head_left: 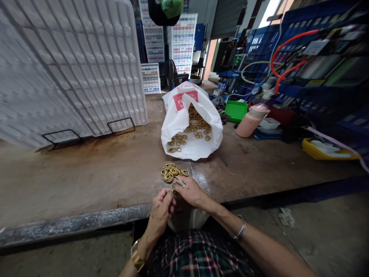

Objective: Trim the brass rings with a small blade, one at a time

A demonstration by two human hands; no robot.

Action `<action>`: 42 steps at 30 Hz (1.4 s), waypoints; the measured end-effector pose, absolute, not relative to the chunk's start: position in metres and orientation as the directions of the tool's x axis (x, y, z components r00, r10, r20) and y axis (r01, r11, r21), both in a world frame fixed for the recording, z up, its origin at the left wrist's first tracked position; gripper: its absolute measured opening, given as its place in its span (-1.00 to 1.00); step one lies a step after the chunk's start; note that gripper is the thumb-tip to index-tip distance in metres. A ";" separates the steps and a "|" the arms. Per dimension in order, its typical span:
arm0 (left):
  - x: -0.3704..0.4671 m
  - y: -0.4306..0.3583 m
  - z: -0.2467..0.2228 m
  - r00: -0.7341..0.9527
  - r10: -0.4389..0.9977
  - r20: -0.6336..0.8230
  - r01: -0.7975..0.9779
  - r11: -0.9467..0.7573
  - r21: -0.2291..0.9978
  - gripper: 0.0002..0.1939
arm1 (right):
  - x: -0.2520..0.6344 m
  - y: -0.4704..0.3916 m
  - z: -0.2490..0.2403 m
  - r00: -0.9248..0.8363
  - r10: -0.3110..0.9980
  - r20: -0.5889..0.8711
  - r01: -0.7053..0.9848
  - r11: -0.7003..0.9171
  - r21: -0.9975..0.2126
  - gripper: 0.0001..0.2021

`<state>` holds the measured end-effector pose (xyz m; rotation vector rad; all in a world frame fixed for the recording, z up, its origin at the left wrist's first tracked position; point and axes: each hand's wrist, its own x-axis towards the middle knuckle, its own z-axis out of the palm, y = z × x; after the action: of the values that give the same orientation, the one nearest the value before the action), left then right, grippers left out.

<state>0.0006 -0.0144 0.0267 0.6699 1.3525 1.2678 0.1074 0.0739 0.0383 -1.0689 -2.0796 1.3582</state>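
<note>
At the table's front edge my left hand (162,204) is closed in a pinch. A small bit of brass colour shows at its fingertips, apparently a ring, mostly hidden by the fingers. My right hand (190,191) meets it there, closed around a small tool (180,182) with a pale grey body and a dark end; its exact kind is not clear. Just beyond both hands lies a small pile of brass rings (172,171). Behind that pile, a white plastic bag (170,117) with red print lies with its mouth towards me, and many more rings (197,119) are inside.
White ribbed plastic trays (115,65) stand upright at the left in black wire holders (121,125). To the right are a pink bottle (249,124), a green tray (236,110) and a yellow tray (325,150). A pale container (198,218) sits below the table edge.
</note>
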 end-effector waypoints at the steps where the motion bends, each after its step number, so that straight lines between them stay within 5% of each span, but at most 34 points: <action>1: 0.001 -0.015 0.027 -0.201 0.921 -0.332 -0.300 0.265 0.916 -0.63 | 0.107 0.074 0.037 -0.614 0.789 -0.026 0.369 0.258 -0.893 -0.80; 8: 0.002 -0.014 0.030 -0.171 0.930 -0.326 -0.383 0.242 0.892 -0.63 | 0.111 0.075 0.034 -0.603 0.798 0.023 0.402 0.328 -0.855 -0.77; 17: 0.002 -0.013 0.028 -0.241 0.917 -0.317 -0.270 0.251 0.930 -0.61 | 0.117 0.065 0.030 -0.707 0.706 0.028 0.605 0.626 -0.492 -0.86; 29: 0.001 -0.019 0.033 -0.260 0.932 -0.253 -0.113 0.231 0.967 -0.61 | 0.118 0.070 0.034 -0.671 0.728 -0.142 0.734 0.624 -0.268 -0.72; 35: 0.006 -0.026 0.042 -0.077 0.936 -0.343 -0.360 0.295 0.885 -0.64 | 0.137 0.103 0.032 -0.478 0.874 -0.087 0.861 0.447 -0.244 -0.73; 42: 0.003 -0.017 0.031 -0.132 0.929 -0.346 -0.588 0.207 0.782 -0.75 | 0.136 0.125 0.014 -0.436 0.900 -0.025 0.851 0.403 -0.338 -0.82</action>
<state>0.0027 -0.0174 0.0307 0.4308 1.0367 1.3755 0.1356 0.1254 0.0138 -1.5693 -2.4926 0.4544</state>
